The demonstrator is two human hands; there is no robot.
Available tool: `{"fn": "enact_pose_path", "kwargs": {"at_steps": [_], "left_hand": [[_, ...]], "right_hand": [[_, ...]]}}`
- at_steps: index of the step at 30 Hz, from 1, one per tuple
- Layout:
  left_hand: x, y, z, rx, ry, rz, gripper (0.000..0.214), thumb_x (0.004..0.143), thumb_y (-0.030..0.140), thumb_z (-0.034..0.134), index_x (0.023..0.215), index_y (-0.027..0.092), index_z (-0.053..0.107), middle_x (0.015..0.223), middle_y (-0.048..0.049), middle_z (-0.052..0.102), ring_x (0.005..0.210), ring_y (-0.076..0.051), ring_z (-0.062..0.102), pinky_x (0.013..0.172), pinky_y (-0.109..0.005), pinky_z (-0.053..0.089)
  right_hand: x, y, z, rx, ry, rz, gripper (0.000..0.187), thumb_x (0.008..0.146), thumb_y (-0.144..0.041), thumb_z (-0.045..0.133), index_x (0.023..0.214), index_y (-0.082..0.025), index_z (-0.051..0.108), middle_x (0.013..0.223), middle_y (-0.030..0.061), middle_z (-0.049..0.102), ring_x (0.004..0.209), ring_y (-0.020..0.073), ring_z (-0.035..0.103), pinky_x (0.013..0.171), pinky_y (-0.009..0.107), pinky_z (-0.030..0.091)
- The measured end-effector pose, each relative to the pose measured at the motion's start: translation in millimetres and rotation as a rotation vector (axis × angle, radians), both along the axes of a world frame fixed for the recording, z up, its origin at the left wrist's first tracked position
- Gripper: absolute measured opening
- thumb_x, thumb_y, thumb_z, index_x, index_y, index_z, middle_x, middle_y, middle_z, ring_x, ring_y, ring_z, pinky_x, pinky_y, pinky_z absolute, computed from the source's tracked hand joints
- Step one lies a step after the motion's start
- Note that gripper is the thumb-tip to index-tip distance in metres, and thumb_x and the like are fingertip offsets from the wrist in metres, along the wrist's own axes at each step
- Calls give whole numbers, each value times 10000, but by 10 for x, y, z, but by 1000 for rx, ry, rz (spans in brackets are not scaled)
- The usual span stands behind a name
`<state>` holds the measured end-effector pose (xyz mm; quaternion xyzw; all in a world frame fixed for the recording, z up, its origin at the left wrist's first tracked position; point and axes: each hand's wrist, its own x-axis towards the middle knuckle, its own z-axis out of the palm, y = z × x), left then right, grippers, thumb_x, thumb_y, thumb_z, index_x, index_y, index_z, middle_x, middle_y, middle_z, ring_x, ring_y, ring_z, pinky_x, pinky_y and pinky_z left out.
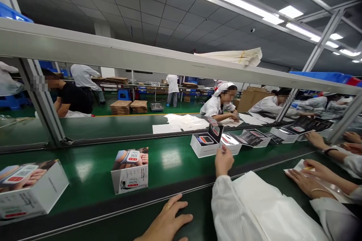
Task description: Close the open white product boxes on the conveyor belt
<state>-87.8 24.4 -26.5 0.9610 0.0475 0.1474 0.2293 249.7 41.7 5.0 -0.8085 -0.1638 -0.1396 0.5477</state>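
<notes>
My left hand, a ring on one finger, lies flat with fingers spread on the dark near edge of the bench. In a white sleeve, my right hand reaches forward over the green conveyor belt. Its fingers are curled at the near right corner of an open white box, which holds a small device with a red-and-white screen. The box's dark lid stands up behind it. A second open box sits right beside my hand.
Two closed printed cartons stand on the belt, one at centre left and one at far left. More open boxes run along the belt to the right. A co-worker's hands press paper at right. A metal frame rail crosses overhead.
</notes>
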Motion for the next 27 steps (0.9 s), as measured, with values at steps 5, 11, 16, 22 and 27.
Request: {"fn": "enact_pose_path", "kwargs": {"at_steps": [5, 11, 16, 22, 27], "left_hand": [[31, 47, -25, -38, -66, -28, 475, 893, 369, 659, 1343, 272, 541, 1397, -152, 512, 1415, -413, 312, 1033, -603, 437], [44, 3, -21, 40, -210, -7, 403, 880, 279, 651, 1272, 247, 564, 1260, -132, 594, 1333, -351, 449, 1033, -519, 475], [32, 2, 253, 198, -482, 195, 515, 856, 69, 507, 1349, 216, 496, 1408, -154, 473, 1374, -310, 395, 1070, -496, 454], [366, 430, 731, 278, -636, 457, 530, 903, 85, 460, 1412, 230, 448, 1487, -135, 370, 1423, -316, 304, 1124, -550, 369], [452, 664, 592, 221, -574, 546, 512, 910, 115, 459, 1406, 240, 439, 1470, -129, 380, 1398, -317, 333, 1099, -555, 390]], "right_hand": [[549, 137, 443, -174, -125, 34, 459, 809, -407, 527, 1137, -137, 703, 1102, 190, 679, 1027, 337, 584, 917, 447, 393], [194, 283, 424, -156, -228, 247, 443, 933, -449, 404, 998, -163, 737, 915, 134, 703, 873, 267, 614, 799, 368, 432], [-543, 132, 255, 70, -634, 421, 388, 989, -412, 409, 1137, -186, 688, 1033, 106, 686, 960, 249, 584, 882, 384, 434], [-821, 251, 367, 15, -776, 443, 379, 1007, -237, 342, 1246, -217, 636, 1040, 95, 652, 1008, 236, 555, 908, 383, 440], [-510, 491, 492, -151, -616, 371, 418, 998, -261, 337, 1313, -215, 609, 871, 76, 534, 739, 204, 527, 720, 330, 443]]}}
